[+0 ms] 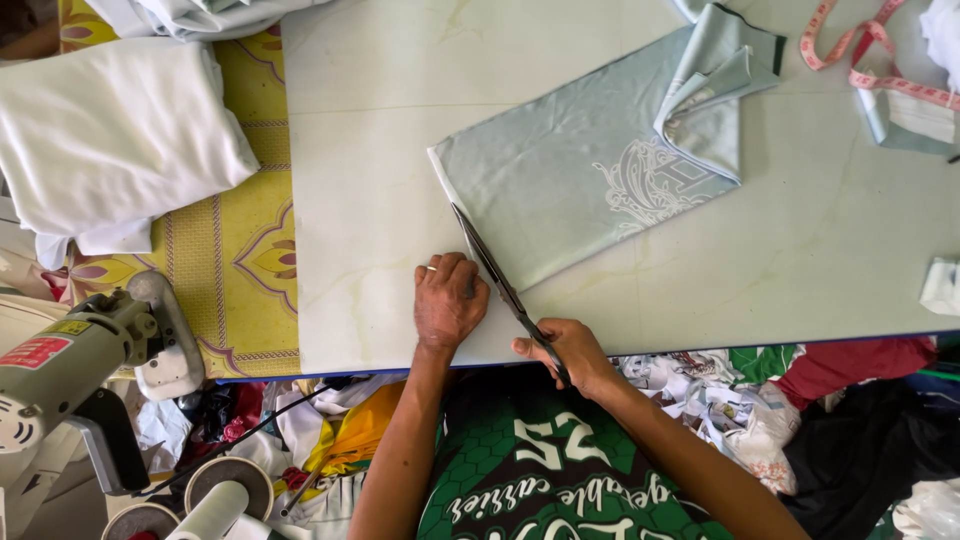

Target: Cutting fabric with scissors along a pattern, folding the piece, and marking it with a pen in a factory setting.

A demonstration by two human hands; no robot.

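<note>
Scissors (500, 285) are gripped at the handles by the closed right hand (566, 352); blades run up-left from its fingers along the edge of the pale green fabric (570, 170). The left hand (449, 298) is laid flat, fingers loosely curled, holding nothing, just left of the blades on the table (370, 120).

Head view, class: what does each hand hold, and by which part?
Right hand grips long dark metal scissors by their handles. Left hand holds nothing, lying flat beside the blades.

Two hands, one pair of scissors (505, 290), one pale green fabric piece (580, 170), one measuring tape (860, 50).
</note>
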